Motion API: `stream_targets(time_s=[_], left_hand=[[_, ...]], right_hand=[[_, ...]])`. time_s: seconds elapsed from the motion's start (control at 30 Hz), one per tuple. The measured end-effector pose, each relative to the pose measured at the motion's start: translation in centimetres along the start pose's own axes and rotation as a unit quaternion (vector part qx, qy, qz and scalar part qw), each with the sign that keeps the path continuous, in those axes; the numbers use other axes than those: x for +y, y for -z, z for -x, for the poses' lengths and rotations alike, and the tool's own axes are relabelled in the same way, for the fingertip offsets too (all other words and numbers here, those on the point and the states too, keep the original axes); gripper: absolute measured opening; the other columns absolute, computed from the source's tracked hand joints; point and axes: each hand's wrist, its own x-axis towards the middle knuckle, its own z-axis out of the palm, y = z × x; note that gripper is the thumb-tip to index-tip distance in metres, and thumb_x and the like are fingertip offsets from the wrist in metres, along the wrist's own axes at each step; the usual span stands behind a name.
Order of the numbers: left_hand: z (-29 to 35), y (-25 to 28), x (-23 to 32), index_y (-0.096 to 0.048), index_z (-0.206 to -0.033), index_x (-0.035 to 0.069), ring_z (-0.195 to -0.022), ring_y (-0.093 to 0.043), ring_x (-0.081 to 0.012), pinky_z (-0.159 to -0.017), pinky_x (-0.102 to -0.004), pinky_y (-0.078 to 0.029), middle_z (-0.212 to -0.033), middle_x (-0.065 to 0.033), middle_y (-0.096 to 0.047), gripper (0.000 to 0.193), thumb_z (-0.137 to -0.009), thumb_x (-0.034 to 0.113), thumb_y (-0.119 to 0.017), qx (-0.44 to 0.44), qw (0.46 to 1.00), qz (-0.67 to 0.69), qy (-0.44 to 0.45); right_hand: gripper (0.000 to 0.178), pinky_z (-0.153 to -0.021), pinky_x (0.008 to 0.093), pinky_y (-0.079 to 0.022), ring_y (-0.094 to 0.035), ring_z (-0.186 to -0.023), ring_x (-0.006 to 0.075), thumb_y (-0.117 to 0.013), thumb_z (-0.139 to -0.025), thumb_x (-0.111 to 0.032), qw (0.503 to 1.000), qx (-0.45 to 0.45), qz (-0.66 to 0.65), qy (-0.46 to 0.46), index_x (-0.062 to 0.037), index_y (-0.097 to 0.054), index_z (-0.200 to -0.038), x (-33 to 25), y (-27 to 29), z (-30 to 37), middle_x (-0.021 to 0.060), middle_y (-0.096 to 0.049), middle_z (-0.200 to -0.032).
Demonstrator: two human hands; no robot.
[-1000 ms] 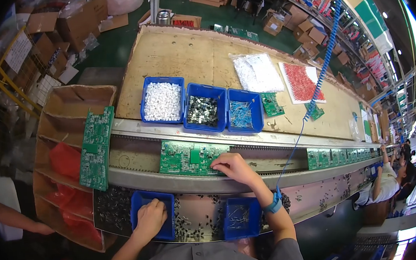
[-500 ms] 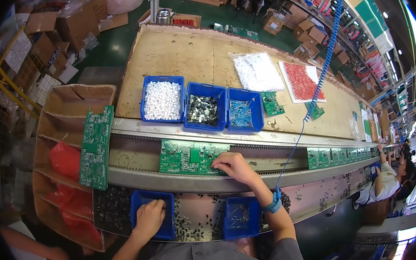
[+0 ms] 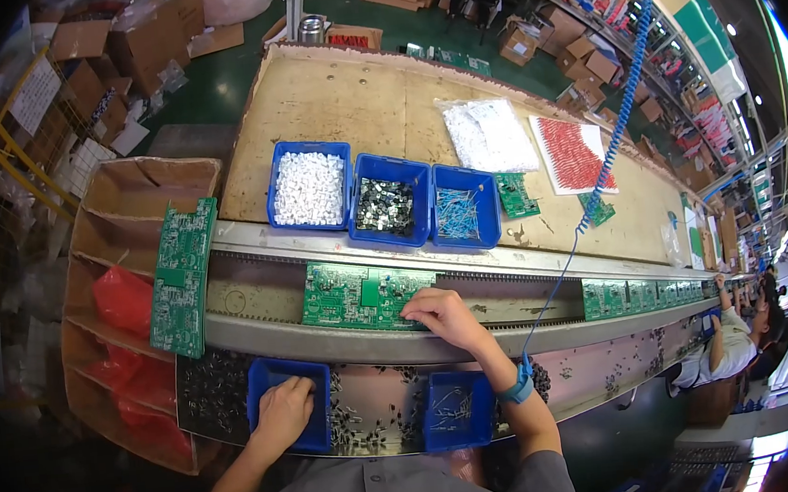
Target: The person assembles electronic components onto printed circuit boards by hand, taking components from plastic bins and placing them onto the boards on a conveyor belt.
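Cardboard boxes (image 3: 142,45) crowd the upper left behind a bench (image 3: 306,94) bearing three blue bins (image 3: 389,239) of white, dark and light-blue parts; a coiled blue cord (image 3: 628,85) hangs across the right side. Writing on a sheet (image 3: 36,97) at upper left is too small to read. At centre, the right hand (image 3: 439,315) bunches its fingertips over the green circuit board (image 3: 338,298); the left hand (image 3: 282,413) half-curls over a lower bin (image 3: 322,427); whether either grips anything, I cannot tell. A co-worker's arm has left the lower left since half a second ago

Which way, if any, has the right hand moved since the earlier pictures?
No: the right hand shows no clear shift against the metal rail or the circuit board beneath it.
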Motion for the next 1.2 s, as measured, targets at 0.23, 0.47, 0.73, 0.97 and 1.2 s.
stream_targets(time_s=[0.23,0.47,0.73,0.97,1.2], left_hand=[[-0.1,0.9,0.4,-0.065,-0.09,0.004,-0.08,-0.062,-0.0334,-0.071,-0.0419,-0.05,-0.085,-0.0126,-0.062,0.013,-0.079,0.006,-0.059,-0.04,0.999,0.012,0.003],[-2.8,4.4,2.5,-0.065,-0.089,0.001,-0.068,-0.06,-0.023,-0.06,-0.0297,-0.046,-0.081,-0.0103,-0.062,0.009,-0.08,0.001,-0.063,-0.034,0.98,0.19,-0.046],[-11.5,1.6,5.2,-0.065,-0.091,0.002,-0.061,-0.058,-0.0189,-0.056,-0.032,-0.045,-0.08,-0.0095,-0.063,0.013,-0.08,0.007,-0.063,-0.039,0.97,0.219,-0.1],[-15.5,-1.9,5.7,-0.066,-0.091,0.0,-0.064,-0.06,-0.0155,-0.059,-0.0293,-0.047,-0.078,-0.0098,-0.065,0.013,-0.08,0.008,-0.065,-0.054,0.963,0.248,-0.089],[-15.8,-3.4,5.5,-0.066,-0.087,0.001,-0.06,-0.058,-0.0148,-0.056,-0.0281,-0.046,-0.076,-0.0088,-0.066,0.011,-0.079,0.008,-0.066,-0.02,0.964,0.23,-0.13]], right_hand=[[0.012,-0.063,0.0311,-0.048,-0.061,-0.072,0.0238,-0.068,-0.079,-0.005,0.995,0.023,0.094,0.036,-0.0025,-0.069,-0.09,-0.3,-0.5,0.3,0.0093,-0.061,-0.087],[0.014,-0.066,0.0377,-0.05,-0.062,-0.073,0.0341,-0.066,-0.081,-0.013,0.992,-0.012,0.068,-0.107,-0.0033,-0.067,-0.09,-5.7,2.6,4.3,0.0147,-0.062,-0.077],[0.005,-0.054,0.0402,-0.052,-0.065,-0.067,0.0306,-0.054,-0.076,-0.003,0.911,-0.133,0.336,-0.198,-0.0027,-0.058,-0.079,-5.6,-3.7,14.2,0.0168,-0.061,-0.069],[0.005,-0.054,0.0385,-0.051,-0.064,-0.065,0.0304,-0.053,-0.076,-0.003,0.922,-0.065,0.324,-0.203,-0.0046,-0.057,-0.079,-4.7,-6.0,15.7,0.0136,-0.06,-0.073],[0.001,-0.055,0.0397,-0.051,-0.063,-0.065,0.0305,-0.056,-0.077,-0.007,0.93,-0.036,0.309,-0.198,-0.0061,-0.056,-0.077,-4.8,-5.3,15.6,0.0125,-0.059,-0.07]])
